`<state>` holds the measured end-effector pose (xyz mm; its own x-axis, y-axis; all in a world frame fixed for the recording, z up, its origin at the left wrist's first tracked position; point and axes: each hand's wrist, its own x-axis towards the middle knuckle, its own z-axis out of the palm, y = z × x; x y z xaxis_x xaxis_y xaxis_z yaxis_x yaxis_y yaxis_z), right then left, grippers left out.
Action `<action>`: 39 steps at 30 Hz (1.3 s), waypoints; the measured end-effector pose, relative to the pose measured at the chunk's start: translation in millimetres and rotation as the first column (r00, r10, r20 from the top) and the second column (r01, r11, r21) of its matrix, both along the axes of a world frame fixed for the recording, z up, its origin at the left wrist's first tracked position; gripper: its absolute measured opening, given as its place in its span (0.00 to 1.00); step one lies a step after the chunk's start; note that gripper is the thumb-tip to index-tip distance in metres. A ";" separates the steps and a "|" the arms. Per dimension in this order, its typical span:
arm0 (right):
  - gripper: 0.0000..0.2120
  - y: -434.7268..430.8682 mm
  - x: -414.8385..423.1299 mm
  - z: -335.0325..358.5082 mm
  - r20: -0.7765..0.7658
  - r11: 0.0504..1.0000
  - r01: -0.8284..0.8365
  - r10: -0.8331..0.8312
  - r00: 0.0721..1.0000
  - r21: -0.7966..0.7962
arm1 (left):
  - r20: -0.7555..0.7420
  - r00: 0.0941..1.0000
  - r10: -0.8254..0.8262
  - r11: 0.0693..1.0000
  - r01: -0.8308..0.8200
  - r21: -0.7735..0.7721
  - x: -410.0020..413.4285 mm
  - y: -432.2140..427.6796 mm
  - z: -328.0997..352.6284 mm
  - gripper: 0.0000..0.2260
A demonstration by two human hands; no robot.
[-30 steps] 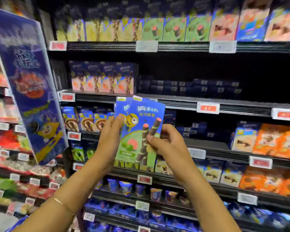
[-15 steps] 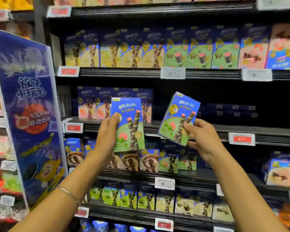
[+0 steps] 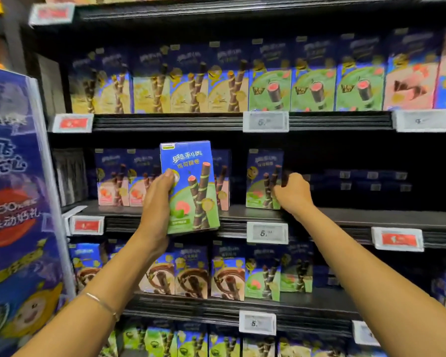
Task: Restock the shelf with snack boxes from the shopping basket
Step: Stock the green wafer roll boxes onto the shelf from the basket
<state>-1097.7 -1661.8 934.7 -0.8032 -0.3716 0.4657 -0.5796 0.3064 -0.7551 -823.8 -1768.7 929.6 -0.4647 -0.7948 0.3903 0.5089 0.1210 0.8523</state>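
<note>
My left hand (image 3: pixel 157 199) grips a blue-and-green snack box (image 3: pixel 192 191) upright in front of the middle shelf (image 3: pixel 345 217). A second, matching green snack box (image 3: pixel 262 176) stands upright on that shelf, to the right of several pink-fronted boxes (image 3: pixel 113 179). My right hand (image 3: pixel 292 193) is at this box's right edge, fingers curled around its side. The shopping basket is not in view.
Rows of similar snack boxes fill the upper shelf (image 3: pixel 165 122) and the lower shelf (image 3: pixel 307 301). The middle shelf is dark and open to the right of my right hand. A tall blue promotional sign (image 3: pixel 18 202) stands out at the left. Price tags (image 3: pixel 267 232) line the shelf edges.
My right hand has carried its green box forward and stood it upright on the middle shelf. The left hand still holds its box, now slightly lower and more central.
</note>
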 end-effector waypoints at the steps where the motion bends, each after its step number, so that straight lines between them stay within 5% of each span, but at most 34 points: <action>1: 0.07 -5.7 -4.3 2.1 -0.019 0.999 0.000 0.001 1.000 0.043 | -0.020 1.000 -0.010 1.000 0.010 -0.005 -3.8 0.0 1.0 0.17; 6: 0.05 -27.7 -13.1 8.5 -0.098 0.968 0.006 0.019 0.995 0.249 | -0.101 0.994 -0.031 0.999 0.033 0.009 -17.9 3.6 -1.7 0.15; 8: 0.12 -37.1 -15.0 12.4 -0.127 0.940 0.014 0.032 0.991 0.341 | -0.112 0.993 -0.044 0.999 0.046 0.013 -22.2 3.1 -3.2 0.15; 11: 0.19 -49.8 -17.9 20.8 -0.113 0.940 0.052 -0.014 0.993 0.337 | -0.108 0.992 -0.068 0.998 0.068 -0.007 -25.7 1.2 -5.3 0.14; 17: 0.16 -66.8 -25.9 21.7 -0.165 0.920 0.082 -0.019 0.986 0.383 | -0.088 0.989 -0.115 0.992 0.109 -0.066 -28.3 -12.2 -7.2 0.15; 22: 0.23 -70.6 -37.2 17.3 -0.037 0.960 0.009 0.002 0.999 0.280 | -0.077 0.986 -0.148 0.987 0.141 -0.081 -29.8 -11.0 -8.0 0.16; 25: 0.28 -56.1 -36.1 16.7 0.090 0.995 -0.072 0.066 0.994 0.063 | -0.087 0.978 -0.188 0.980 0.180 -0.089 -32.2 -8.4 -8.6 0.20; 29: 0.07 -20.6 0.6 18.3 0.113 0.942 -0.132 0.174 0.978 -0.310 | -0.135 0.966 -0.219 0.973 0.206 -0.102 -37.8 -4.4 -7.0 0.19; 31: 0.07 1.7 33.4 16.2 0.086 0.858 -0.323 0.386 0.919 -0.399 | -0.151 0.960 -0.234 0.969 0.218 -0.115 -42.9 -1.6 -7.3 0.16; 34: 0.11 24.0 76.1 14.8 0.003 0.769 -0.551 0.583 0.813 -0.325 | -0.172 0.953 -0.248 0.966 0.230 -0.121 -51.1 2.4 -8.1 0.15; 39: 0.15 26.6 85.7 18.3 0.010 0.800 -0.560 0.575 0.818 -0.214 | -0.191 0.947 -0.260 0.964 0.242 -0.112 -61.2 11.0 -8.8 0.15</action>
<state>-1012.0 -1635.2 953.0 -0.5097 -0.6804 0.5266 -0.5471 -0.2160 -0.8087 -885.0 -1757.6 920.8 -0.5493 -0.6215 0.5585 0.6925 0.0353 0.7205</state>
